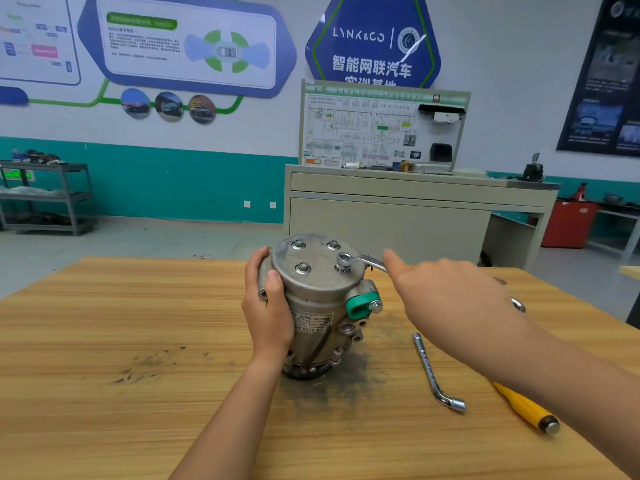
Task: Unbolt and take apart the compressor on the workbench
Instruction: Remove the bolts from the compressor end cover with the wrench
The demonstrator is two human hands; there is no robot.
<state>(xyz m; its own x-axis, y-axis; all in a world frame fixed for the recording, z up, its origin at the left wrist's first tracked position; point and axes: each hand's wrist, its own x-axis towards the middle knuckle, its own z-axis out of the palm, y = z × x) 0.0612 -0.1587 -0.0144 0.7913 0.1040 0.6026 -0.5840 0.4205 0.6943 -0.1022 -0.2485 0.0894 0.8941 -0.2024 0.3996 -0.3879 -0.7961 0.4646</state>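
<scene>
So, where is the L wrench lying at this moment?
In the head view, the L wrench lies flat on the bench on the right side, between the compressor and the yellow screwdriver.

On the blue sign (372,46) on the wall: "LYNK&CO", then "智能网联汽车" beneath, with a lower line cut off by the diagram board (381,133). On the compressor (311,289) label (313,318): "SGMW", then a number beginning 2455, the rest blurred. On the board, only "HV" legible; posters (187,43) elsewhere too small to read.
</scene>
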